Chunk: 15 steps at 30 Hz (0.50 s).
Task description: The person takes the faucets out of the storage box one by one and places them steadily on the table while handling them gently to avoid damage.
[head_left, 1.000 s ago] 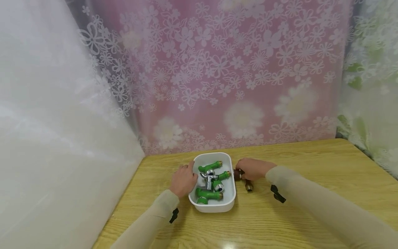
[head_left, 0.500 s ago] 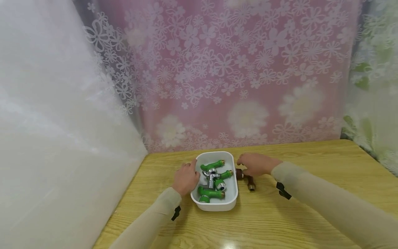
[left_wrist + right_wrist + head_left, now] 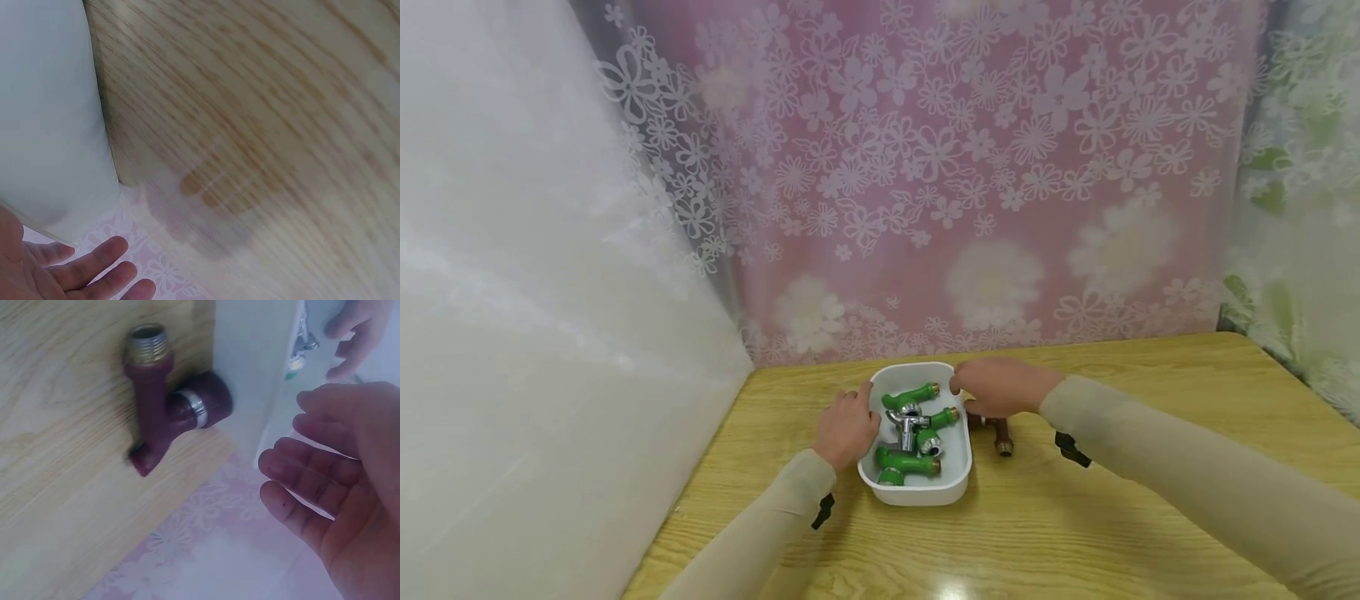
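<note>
A white plastic tub (image 3: 917, 496) holds several green taps (image 3: 910, 463) and a chrome tap (image 3: 908, 427). My left hand (image 3: 847, 427) rests at the tub's left rim; in the left wrist view its fingers (image 3: 103, 253) are loosely spread. At the right rim, my right hand (image 3: 1003, 386) holds nothing, its fingers (image 3: 306, 465) relaxed and slightly bent in the right wrist view. Below that hand a dark maroon tap (image 3: 153, 403) with a threaded metal end lies on the table, beside the tub's right wall. My right hand partly covers this tap in the head view.
The tub stands on a wood-grain table (image 3: 1120, 533). Behind it hangs a pink floral curtain (image 3: 985, 167), and a white sheet (image 3: 535, 292) slopes down along the left side. A pale green-patterned curtain (image 3: 1300, 208) hangs at the right.
My right hand has let go of the maroon tap, lifted off it and moved left to the tub's right rim. The left hand has stayed at the left rim.
</note>
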Each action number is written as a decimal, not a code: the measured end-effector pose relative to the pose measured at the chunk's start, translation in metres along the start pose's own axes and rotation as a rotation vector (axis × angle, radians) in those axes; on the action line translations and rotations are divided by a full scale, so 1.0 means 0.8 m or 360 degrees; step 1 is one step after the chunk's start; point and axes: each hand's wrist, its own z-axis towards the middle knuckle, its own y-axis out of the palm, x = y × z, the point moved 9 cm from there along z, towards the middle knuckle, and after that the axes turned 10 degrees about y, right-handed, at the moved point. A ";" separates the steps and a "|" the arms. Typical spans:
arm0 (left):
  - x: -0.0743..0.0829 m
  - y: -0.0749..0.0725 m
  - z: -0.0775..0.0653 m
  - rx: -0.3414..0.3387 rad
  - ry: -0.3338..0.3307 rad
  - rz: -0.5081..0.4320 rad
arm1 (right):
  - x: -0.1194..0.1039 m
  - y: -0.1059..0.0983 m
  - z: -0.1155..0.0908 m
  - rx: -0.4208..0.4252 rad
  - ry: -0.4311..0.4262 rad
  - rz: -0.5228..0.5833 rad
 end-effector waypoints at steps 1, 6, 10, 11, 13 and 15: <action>0.000 0.000 0.000 0.0002 0.0001 0.0003 | -0.004 0.000 0.001 -0.0008 -0.0011 -0.0018; 0.000 -0.002 0.000 -0.0011 -0.0010 0.0016 | -0.026 0.005 0.010 -0.0077 -0.0048 -0.0095; 0.000 -0.001 -0.001 -0.0027 -0.0026 0.0008 | -0.048 0.009 0.014 -0.0126 -0.0115 -0.0104; 0.000 -0.001 -0.001 -0.0034 -0.0029 0.0006 | -0.055 0.009 0.014 -0.0136 -0.0146 -0.0095; 0.000 -0.001 0.000 -0.0041 -0.0031 0.0002 | -0.067 0.010 0.015 -0.0148 -0.0197 -0.0090; 0.001 -0.001 0.000 -0.0051 -0.0033 0.0002 | -0.080 0.010 0.016 -0.0159 -0.0240 -0.0088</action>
